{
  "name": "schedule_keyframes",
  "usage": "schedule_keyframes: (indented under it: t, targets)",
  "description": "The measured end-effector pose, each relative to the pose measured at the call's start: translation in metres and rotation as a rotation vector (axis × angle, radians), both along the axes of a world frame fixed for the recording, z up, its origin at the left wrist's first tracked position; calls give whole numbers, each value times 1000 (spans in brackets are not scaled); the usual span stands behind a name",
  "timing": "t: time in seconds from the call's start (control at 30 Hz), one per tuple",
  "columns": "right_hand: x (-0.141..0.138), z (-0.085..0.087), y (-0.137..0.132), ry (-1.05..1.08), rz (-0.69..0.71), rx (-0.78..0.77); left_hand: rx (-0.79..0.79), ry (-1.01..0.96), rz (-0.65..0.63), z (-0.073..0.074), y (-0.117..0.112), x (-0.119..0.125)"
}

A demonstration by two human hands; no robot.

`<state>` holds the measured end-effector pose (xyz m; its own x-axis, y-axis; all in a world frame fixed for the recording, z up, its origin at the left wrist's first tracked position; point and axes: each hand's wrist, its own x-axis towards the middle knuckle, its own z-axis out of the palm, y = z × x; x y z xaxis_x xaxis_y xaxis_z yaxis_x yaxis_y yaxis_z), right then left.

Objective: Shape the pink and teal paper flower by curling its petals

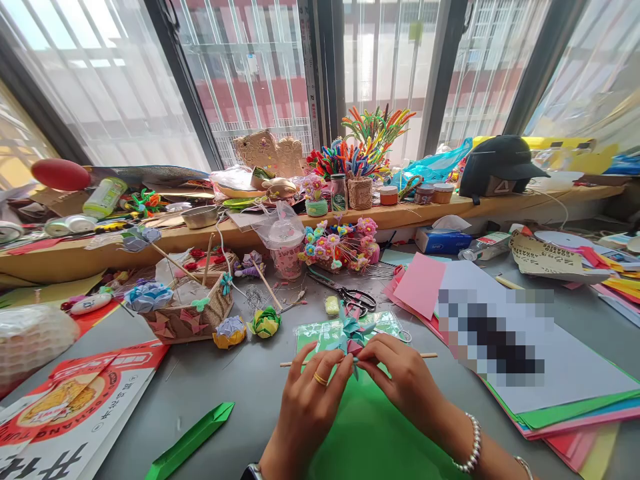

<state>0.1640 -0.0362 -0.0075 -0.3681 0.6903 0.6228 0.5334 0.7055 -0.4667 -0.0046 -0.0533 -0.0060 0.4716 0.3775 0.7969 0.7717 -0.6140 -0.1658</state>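
Note:
In the head view, a folded paper flower in blue-green and pink is held just above the table's middle. My left hand, a ring on one finger, pinches its near petals. From the other side my right hand grips the same flower, fingertips almost touching the left ones. A thin wooden stick lies crosswise behind my hands; its middle is hidden. Beneath them is a green paper sheet. A clear packet with green contents lies just beyond, and a folded green paper strip rests at front left.
Black scissors lie behind the flower. At left stand a cardboard box and finished paper flowers. Stacked coloured paper covers the right side. A crowded ledge runs below the windows. A printed paper bag lies front left.

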Motion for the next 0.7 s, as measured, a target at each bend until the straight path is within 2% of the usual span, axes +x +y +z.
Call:
schedule_keyframes:
  t: [0.47,0.7]
  targets:
    - [-3,-2,-1,-7,24,86,28,-10,-34,1,-1,-1]
    - [-1,-1,1,-10,38,42,65,4,-57,-1,-2,-1]
